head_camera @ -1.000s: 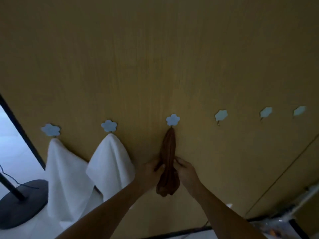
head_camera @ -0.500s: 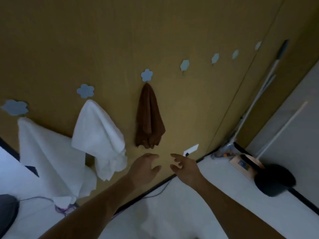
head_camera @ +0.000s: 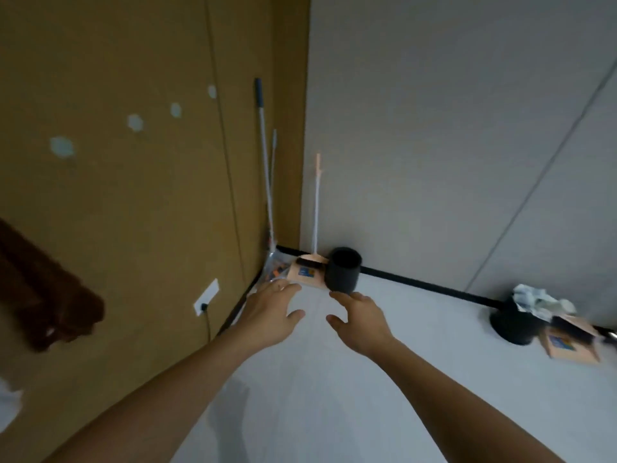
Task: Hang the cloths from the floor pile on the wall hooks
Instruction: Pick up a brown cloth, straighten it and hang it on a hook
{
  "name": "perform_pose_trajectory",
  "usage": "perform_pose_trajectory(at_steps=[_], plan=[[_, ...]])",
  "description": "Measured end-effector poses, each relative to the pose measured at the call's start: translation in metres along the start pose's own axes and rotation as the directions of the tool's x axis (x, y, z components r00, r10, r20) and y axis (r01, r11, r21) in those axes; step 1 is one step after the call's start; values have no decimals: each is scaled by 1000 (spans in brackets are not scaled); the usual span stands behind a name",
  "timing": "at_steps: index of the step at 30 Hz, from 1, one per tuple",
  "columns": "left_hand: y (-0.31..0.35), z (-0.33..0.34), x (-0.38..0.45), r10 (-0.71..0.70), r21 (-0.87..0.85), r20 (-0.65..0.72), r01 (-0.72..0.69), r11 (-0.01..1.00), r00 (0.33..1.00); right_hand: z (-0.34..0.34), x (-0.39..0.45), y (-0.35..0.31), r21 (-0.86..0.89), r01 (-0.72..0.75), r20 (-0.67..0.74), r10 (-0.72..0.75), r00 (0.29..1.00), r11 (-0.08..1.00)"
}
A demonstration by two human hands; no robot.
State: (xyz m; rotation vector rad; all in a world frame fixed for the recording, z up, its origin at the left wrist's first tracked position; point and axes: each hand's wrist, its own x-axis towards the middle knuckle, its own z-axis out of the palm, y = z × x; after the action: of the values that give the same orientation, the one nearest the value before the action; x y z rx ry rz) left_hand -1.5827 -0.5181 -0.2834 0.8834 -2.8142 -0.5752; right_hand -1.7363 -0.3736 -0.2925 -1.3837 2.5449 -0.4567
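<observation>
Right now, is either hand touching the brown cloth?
Apart. The head view shows the left hand and right hand open over bare floor, with a wide stretch of wall between them and the brown cloth.

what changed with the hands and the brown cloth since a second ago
Both hands let go of the brown cloth and drew away; left hand and right hand now hover open over the floor. The view swung right toward the corner. The cloth still hangs on the wall.
</observation>
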Motion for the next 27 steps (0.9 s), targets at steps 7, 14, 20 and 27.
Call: perform_pose_trajectory(at_steps=[7,14,20,27], plan=[[216,101,29,270,-3,191,-275,962,944,-58,-120,201,52,-319,-123,323,938,946],[407,199,24,474,-68,347,-483,873,809,-94,-263,361,154,-590,-152,609,779,793],[524,262,-1,596,-106,447,-622,776,667,-105,-364,442,347,-722,-156,796,585,599],[634,322,-9,717,-165,525,-772,614,459,-111,-443,498,540,-763,-148,932,330,355]])
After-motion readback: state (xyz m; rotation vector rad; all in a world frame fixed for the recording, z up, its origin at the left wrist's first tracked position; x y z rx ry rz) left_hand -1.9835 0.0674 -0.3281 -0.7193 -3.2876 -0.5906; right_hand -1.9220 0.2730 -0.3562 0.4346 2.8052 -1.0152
